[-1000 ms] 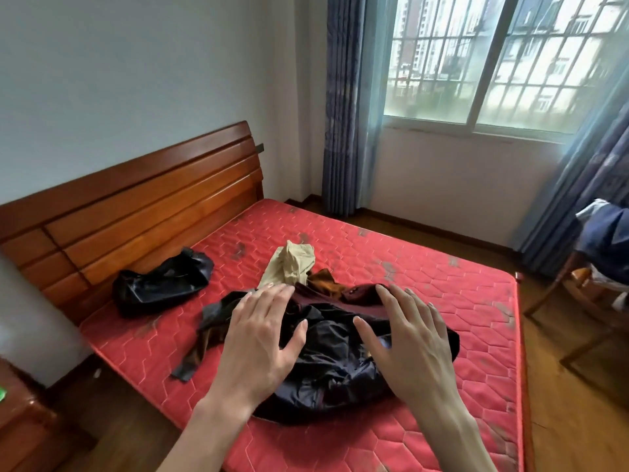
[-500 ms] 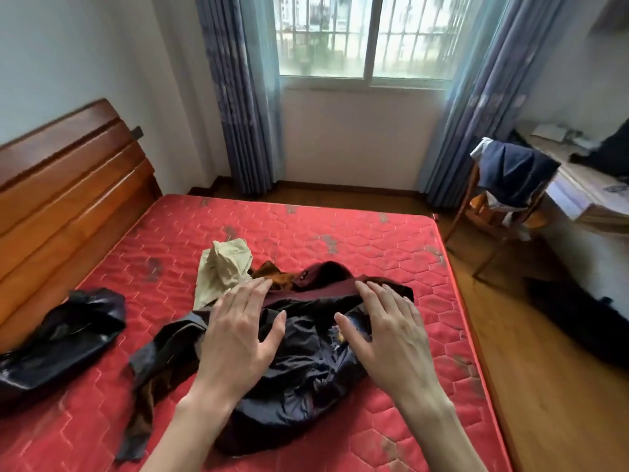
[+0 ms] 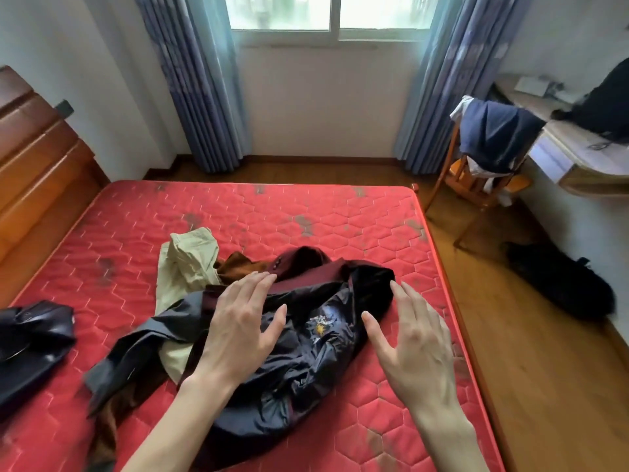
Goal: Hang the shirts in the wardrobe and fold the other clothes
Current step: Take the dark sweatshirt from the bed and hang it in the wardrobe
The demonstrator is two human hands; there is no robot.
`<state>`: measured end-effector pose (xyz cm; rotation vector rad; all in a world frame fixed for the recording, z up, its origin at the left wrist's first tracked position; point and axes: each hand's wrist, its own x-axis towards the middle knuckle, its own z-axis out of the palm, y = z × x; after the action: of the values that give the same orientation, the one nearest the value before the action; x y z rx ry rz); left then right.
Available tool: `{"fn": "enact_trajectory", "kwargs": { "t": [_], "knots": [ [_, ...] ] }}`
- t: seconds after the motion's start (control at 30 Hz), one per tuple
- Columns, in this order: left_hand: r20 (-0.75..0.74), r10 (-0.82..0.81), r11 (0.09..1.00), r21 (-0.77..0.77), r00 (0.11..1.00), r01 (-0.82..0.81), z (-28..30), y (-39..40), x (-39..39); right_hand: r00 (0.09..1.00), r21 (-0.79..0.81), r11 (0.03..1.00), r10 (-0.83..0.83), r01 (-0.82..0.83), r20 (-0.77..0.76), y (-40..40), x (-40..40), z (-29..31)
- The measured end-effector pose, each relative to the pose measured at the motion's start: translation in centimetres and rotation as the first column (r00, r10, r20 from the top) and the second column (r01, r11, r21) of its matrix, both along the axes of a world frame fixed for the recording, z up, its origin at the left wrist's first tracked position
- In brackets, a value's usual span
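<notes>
Head view, looking down at a bed.

Red quilted mattress (image 3: 306,212): bare, hexagon stitching, worn grey patches. Wooden headboard (image 3: 30,172) at its left edge.

Clothes heap, centre of the mattress: dark navy jacket (image 3: 306,349), shiny and crumpled, with a small pale embroidered motif, on top and nearest the camera; maroon garment (image 3: 303,267) behind it, one band lying across the jacket's far edge; brown garment (image 3: 238,264) just beside the maroon; beige garment (image 3: 190,260) at the far left of the heap, partly under the jacket.

Second dark garment (image 3: 30,345): bunched, apart from the heap, at the left edge of the mattress.

Left hand (image 3: 238,328): palm down over the jacket's left part, fingers straight and close together, thumb spread wide; contact with the cloth cannot be told.

Right hand (image 3: 415,342): palm down at the jacket's right edge, fingers straight, slightly apart, gripping nothing.

Surroundings: wooden chair (image 3: 476,178) draped with blue clothing, right of the bed; desk (image 3: 578,155) beyond it; blue curtains (image 3: 200,83) flanking a window (image 3: 333,11).
</notes>
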<state>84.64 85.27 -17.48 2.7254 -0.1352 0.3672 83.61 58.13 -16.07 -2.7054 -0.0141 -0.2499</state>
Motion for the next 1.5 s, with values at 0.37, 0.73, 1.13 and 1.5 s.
{"fn": "enact_trajectory", "kwargs": {
  "t": [0.37, 0.73, 1.13, 1.5],
  "knots": [
    [-0.083, -0.093, 0.995, -0.040, 0.992, 0.090, -9.4, -2.4, 5.8, 0.985, -0.022, 0.998, -0.057, 0.055, -0.162, -0.2, 5.6, -9.6],
    [-0.174, -0.212, 0.977, -0.040, 0.962, 0.208, -23.4, -2.8, 11.1, 0.924, 0.053, 0.957, -0.260, 0.286, -0.279, 0.1, 9.4, -24.1],
    [-0.237, -0.354, 0.919, 0.094, 0.905, 0.384, -39.9, -6.3, 21.7, 0.853, 0.028, 0.937, -0.304, 0.348, -0.425, 0.0, 13.0, -42.2],
    [-0.207, -0.542, 0.724, 0.377, 0.815, 0.577, -47.2, -11.2, 33.1, 0.792, -0.052, 0.924, -0.354, 0.380, -0.498, -0.2, 20.7, -49.6]
  ]
}}
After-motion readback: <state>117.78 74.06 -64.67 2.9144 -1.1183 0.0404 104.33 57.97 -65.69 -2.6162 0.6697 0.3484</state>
